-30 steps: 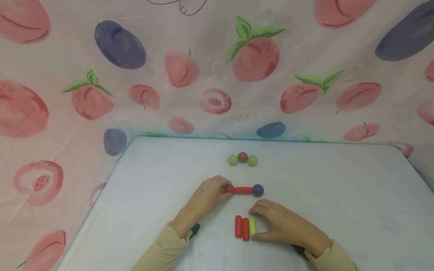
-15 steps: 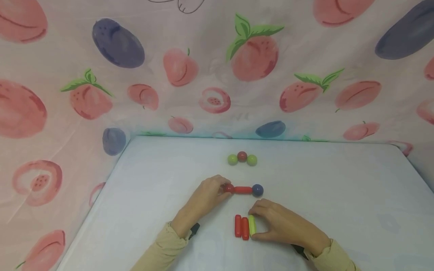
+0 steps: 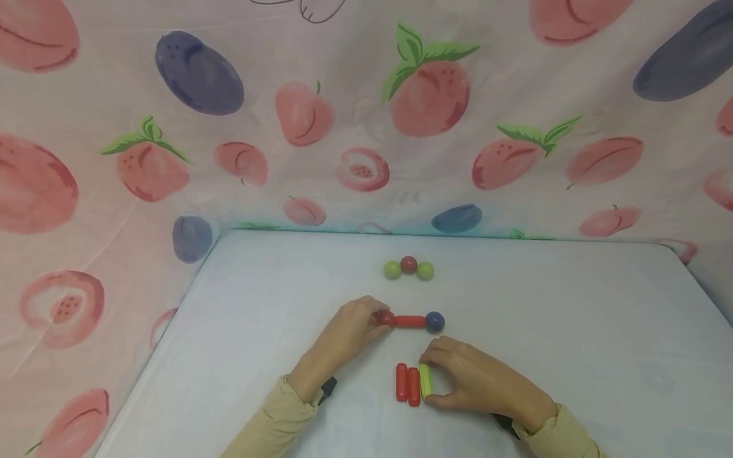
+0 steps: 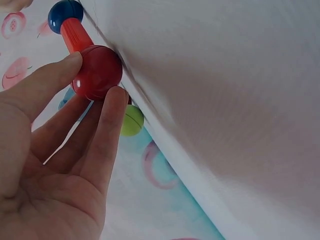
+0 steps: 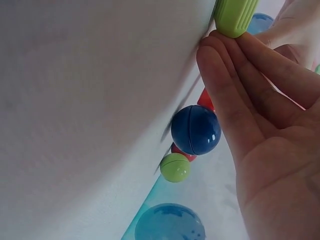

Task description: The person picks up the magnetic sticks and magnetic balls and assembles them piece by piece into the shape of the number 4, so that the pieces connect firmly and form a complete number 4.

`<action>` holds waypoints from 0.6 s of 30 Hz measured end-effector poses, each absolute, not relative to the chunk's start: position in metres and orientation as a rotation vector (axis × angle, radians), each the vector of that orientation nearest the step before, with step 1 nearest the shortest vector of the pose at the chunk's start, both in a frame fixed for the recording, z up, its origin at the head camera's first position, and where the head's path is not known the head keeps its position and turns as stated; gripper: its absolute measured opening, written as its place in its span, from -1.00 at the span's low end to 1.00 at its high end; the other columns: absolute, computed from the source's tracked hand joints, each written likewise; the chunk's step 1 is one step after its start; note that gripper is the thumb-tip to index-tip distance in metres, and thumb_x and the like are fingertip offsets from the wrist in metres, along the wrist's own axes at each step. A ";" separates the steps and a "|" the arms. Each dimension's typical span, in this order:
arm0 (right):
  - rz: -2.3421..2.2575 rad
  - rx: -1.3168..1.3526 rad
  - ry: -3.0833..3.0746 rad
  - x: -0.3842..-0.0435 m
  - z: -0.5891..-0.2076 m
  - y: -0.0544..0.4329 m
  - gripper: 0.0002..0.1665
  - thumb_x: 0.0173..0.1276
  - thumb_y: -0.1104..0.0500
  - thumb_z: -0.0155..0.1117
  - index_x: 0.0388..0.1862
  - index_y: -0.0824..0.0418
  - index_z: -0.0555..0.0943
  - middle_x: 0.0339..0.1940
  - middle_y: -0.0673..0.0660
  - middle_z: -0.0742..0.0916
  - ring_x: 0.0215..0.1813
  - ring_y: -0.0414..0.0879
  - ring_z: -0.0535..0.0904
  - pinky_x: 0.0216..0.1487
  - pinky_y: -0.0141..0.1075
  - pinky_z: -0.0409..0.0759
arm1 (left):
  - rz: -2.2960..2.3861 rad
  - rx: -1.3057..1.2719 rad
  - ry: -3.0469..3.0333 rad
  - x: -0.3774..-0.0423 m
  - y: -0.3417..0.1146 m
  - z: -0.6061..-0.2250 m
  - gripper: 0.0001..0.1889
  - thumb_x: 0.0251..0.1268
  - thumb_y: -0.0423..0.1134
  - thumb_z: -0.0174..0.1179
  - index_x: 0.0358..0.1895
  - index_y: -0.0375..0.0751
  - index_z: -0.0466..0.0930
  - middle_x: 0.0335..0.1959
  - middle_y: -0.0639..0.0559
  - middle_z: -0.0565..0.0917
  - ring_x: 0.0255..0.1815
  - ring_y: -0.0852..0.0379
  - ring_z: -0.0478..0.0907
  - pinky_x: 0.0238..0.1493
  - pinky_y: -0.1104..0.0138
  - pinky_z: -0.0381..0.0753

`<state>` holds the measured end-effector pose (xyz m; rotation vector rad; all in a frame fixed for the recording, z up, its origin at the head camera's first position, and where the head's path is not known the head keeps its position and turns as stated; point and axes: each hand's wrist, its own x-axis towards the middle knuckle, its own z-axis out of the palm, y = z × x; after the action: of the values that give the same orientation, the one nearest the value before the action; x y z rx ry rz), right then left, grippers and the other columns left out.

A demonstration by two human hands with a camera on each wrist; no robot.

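My left hand [image 3: 350,329] pinches a glossy red ball [image 4: 98,74] between thumb and fingertips. From that ball a short red rod [image 3: 410,322] runs right to a dark blue ball [image 3: 435,321], the three in one line on the table. Nearer me, my right hand [image 3: 478,380] spans a yellow-green rod [image 3: 425,381], thumb at its near end and fingertips at its far end. The right wrist view shows the fingertips against the ribbed end of the yellow-green rod [image 5: 235,17]. Just left of it two red rods [image 3: 402,382] lie side by side, pointing away from me.
Farther back on the white table [image 3: 572,331], a red ball [image 3: 409,264] sits between two light green balls [image 3: 392,270]. A fruit-printed cloth [image 3: 366,95] hangs behind the table's far edge and along its left side.
Both hands keep their places on the red ball and the yellow-green rod. The whole head view has shifted very slightly; nothing on the table has visibly moved.
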<state>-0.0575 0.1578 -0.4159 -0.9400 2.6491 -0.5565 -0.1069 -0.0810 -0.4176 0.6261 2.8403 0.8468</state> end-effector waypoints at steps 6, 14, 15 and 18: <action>-0.547 -0.951 2.655 -0.058 -0.415 0.158 -0.45 0.09 -0.14 0.53 0.02 0.06 0.67 -0.04 -0.13 0.67 0.01 -0.24 0.56 0.15 -0.17 0.64 | 0.856 0.626 2.837 -0.107 -0.082 -0.418 -0.65 0.19 -0.24 0.42 0.06 -0.13 0.68 -0.14 0.07 0.72 -0.14 0.19 0.67 -0.04 0.39 0.67; -0.530 -0.928 2.676 -0.062 -0.407 0.157 -0.43 0.09 -0.19 0.52 0.02 0.04 0.67 -0.04 -0.13 0.67 0.00 -0.22 0.56 0.14 -0.17 0.65 | 0.854 0.625 2.839 -0.107 -0.082 -0.417 -0.65 0.17 -0.25 0.43 0.05 -0.14 0.69 -0.15 0.07 0.73 -0.14 0.18 0.67 -0.04 0.38 0.68; -0.527 -0.929 2.684 -0.063 -0.406 0.157 -0.43 0.10 -0.19 0.52 0.02 0.05 0.67 -0.04 -0.12 0.67 -0.01 -0.22 0.55 0.13 -0.17 0.65 | 0.852 0.624 2.839 -0.107 -0.082 -0.417 -0.65 0.17 -0.25 0.43 0.05 -0.14 0.69 -0.15 0.07 0.73 -0.13 0.18 0.67 -0.04 0.38 0.68; -0.531 -0.957 2.714 -0.066 -0.403 0.157 -0.45 0.10 -0.17 0.52 0.01 0.06 0.67 -0.05 -0.10 0.67 -0.02 -0.21 0.56 0.12 -0.18 0.66 | 0.852 0.623 2.836 -0.106 -0.082 -0.416 -0.65 0.17 -0.25 0.44 0.05 -0.13 0.69 -0.15 0.07 0.73 -0.12 0.18 0.67 -0.03 0.38 0.68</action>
<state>-0.0655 0.1572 -0.4032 -0.9571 2.7136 -0.5310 -0.1064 -0.0822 -0.4164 0.6226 2.8362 0.8521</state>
